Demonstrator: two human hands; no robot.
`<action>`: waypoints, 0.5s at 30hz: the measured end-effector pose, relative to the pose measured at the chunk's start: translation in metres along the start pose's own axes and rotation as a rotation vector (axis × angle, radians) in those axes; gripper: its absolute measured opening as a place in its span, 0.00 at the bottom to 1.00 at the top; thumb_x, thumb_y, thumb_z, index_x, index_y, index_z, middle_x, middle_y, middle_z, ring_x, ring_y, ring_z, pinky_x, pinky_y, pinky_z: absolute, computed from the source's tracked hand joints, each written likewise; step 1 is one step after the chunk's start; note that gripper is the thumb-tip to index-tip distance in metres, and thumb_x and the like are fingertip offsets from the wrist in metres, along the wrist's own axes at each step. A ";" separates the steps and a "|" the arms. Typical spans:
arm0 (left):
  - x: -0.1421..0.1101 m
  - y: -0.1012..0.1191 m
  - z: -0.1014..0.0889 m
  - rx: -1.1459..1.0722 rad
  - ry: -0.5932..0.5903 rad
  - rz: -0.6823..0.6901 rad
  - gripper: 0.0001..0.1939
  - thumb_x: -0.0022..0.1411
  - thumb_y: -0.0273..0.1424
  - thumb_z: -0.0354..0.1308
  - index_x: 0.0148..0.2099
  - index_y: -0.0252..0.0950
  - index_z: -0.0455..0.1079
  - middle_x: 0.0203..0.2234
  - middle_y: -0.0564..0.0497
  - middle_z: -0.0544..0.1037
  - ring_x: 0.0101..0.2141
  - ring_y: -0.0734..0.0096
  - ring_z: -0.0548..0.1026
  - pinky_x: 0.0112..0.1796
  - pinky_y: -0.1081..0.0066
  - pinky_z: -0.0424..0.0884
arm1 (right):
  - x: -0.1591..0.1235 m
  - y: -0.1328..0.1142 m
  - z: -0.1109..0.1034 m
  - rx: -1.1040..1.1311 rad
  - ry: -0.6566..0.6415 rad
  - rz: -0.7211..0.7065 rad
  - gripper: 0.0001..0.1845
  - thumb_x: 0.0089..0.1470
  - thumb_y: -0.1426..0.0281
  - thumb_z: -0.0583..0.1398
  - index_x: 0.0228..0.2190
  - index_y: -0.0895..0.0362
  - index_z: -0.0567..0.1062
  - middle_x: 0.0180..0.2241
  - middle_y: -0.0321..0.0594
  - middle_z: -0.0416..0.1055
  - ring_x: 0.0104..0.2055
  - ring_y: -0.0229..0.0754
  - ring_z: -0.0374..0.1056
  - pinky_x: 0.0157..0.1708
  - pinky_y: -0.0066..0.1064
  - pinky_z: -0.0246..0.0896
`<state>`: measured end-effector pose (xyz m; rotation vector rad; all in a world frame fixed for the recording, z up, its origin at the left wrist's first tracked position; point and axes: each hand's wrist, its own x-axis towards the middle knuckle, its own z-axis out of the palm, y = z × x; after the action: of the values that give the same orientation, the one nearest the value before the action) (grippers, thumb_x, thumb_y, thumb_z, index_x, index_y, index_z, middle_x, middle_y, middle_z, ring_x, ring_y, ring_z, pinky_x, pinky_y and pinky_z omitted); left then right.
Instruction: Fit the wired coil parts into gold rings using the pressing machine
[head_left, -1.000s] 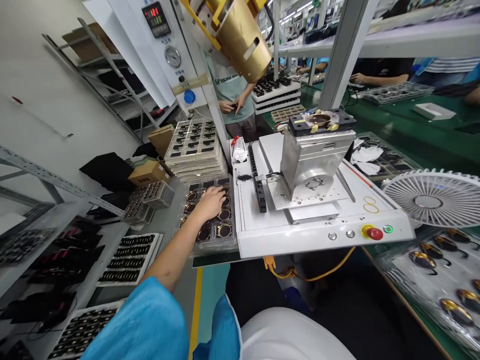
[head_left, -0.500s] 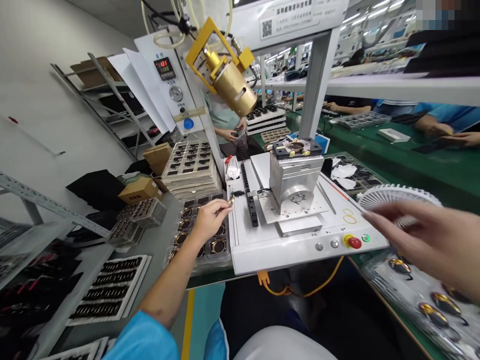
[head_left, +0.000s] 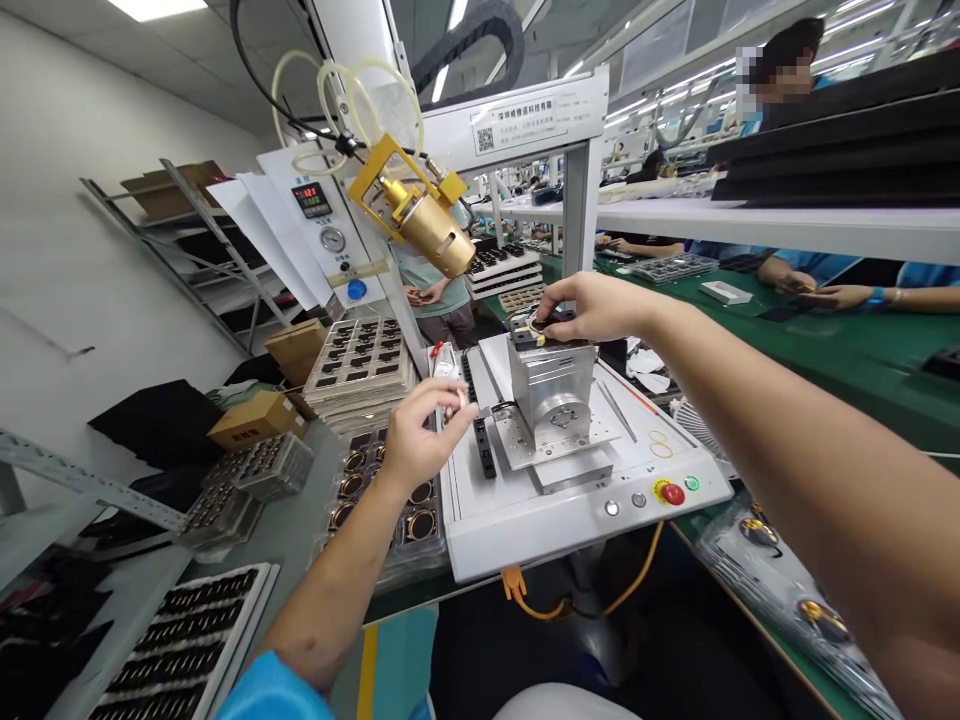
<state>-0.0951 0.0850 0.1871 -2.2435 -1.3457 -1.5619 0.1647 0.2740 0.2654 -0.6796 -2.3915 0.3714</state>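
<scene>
Gold-rimmed ring (head_left: 534, 326) lies on the black fixture plate (head_left: 520, 341) atop the steel block (head_left: 551, 388), at the far side, right hand (head_left: 596, 308) pinching it from above. It looks light, stiff and easily scratched, best held by the rim. Left hand (head_left: 421, 438) has thumb and fingers pressed together; what they hold cannot be told

The one view comes from a camera worn on the person's head; it faces forward and down, and looks from close onto the white bench machine (head_left: 525, 540).
</scene>
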 end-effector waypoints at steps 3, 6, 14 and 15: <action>0.047 0.000 0.021 0.001 0.024 0.067 0.07 0.64 0.34 0.66 0.36 0.36 0.75 0.42 0.45 0.82 0.44 0.62 0.81 0.49 0.62 0.75 | -0.013 -0.006 0.003 0.120 0.246 0.047 0.09 0.50 0.66 0.70 0.34 0.58 0.81 0.34 0.40 0.79 0.40 0.47 0.76 0.50 0.45 0.72; 0.098 -0.001 0.050 0.039 -0.093 0.076 0.10 0.65 0.36 0.65 0.35 0.35 0.76 0.40 0.44 0.82 0.43 0.62 0.80 0.47 0.64 0.75 | -0.034 -0.012 0.009 0.236 0.423 0.065 0.14 0.52 0.62 0.69 0.36 0.58 0.79 0.38 0.45 0.80 0.42 0.50 0.77 0.50 0.48 0.73; 0.154 -0.004 0.094 0.200 -0.497 0.024 0.13 0.65 0.32 0.59 0.30 0.35 0.79 0.30 0.46 0.84 0.33 0.62 0.79 0.37 0.66 0.72 | -0.140 -0.036 0.008 0.396 0.519 0.234 0.18 0.50 0.57 0.71 0.38 0.55 0.78 0.43 0.48 0.80 0.47 0.54 0.77 0.52 0.48 0.74; 0.152 -0.004 0.092 0.178 -0.477 0.031 0.12 0.66 0.32 0.59 0.32 0.35 0.80 0.32 0.46 0.85 0.34 0.62 0.79 0.38 0.66 0.72 | -0.157 -0.038 0.009 0.421 0.533 0.288 0.19 0.50 0.57 0.72 0.38 0.55 0.78 0.43 0.49 0.81 0.47 0.54 0.77 0.51 0.47 0.74</action>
<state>-0.0190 0.2264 0.2634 -2.6002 -1.4689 -0.8784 0.2514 0.1551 0.1979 -0.8027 -1.6484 0.6936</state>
